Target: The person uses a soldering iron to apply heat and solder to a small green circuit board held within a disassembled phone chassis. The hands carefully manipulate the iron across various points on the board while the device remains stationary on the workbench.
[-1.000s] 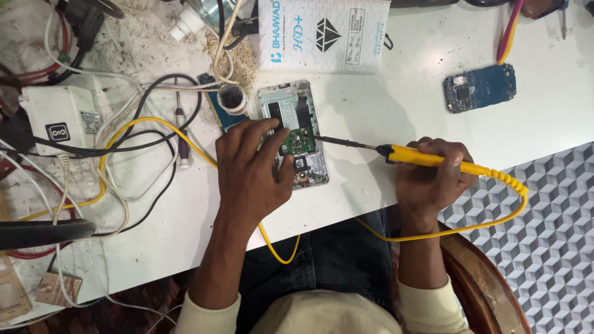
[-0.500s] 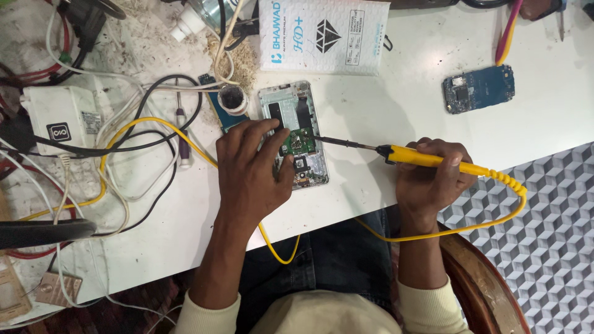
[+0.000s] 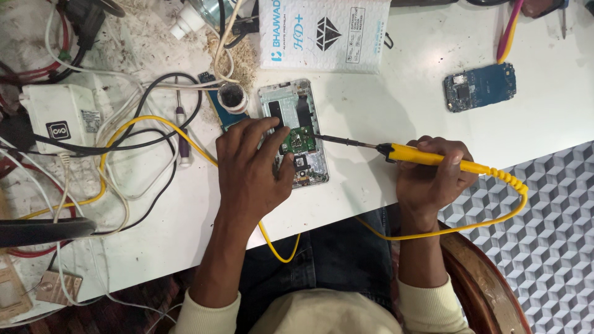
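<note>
Opened phone (image 3: 296,133) lies pinned under the left hand (image 3: 250,170), right hand (image 3: 430,179) grasping the yellow soldering iron (image 3: 433,158).

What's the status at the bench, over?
Left hand pinning opened phone. Right hand gripping yellow soldering iron, tip at the green board. Nothing blocking.

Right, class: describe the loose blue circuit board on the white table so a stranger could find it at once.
Start at the white worktable and look to its far right part, beyond the right hand gripping the yellow-handled soldering iron. There the small blue rectangular circuit board lies alone on bare table. Unlike the opened silver phone under the left hand, it has no casing and nobody touches it.
</note>
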